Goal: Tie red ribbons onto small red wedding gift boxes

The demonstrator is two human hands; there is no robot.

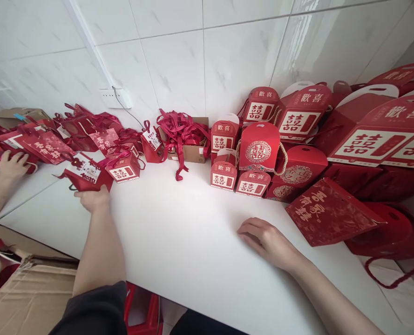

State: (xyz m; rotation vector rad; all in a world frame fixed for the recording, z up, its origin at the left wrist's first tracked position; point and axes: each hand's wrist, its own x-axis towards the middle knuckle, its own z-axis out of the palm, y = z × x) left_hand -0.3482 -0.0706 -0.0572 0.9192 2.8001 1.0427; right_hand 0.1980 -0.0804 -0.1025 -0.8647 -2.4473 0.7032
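My left hand [95, 199] grips the near side of a red gift box [100, 181] with a white printed tag [84, 168] on top; part of my fingers is hidden by the box. Beside it, on the white table, is a smaller red candy box [125, 170] with a ribbon. My right hand [268, 239] rests on the table with its fingers loosely bent, a gap between thumb and fingers, and nothing in it. Nearest to that hand lies a dark red patterned gift box [329, 214], tilted on the right.
Stacked red boxes [259, 146] stand along the wall at the right. A cardboard box of red ribbons [184, 132] sits at the back. Another person's hand [13, 165] touches the pile of red boxes at the left. An open carton [35, 288] stands at the lower left.
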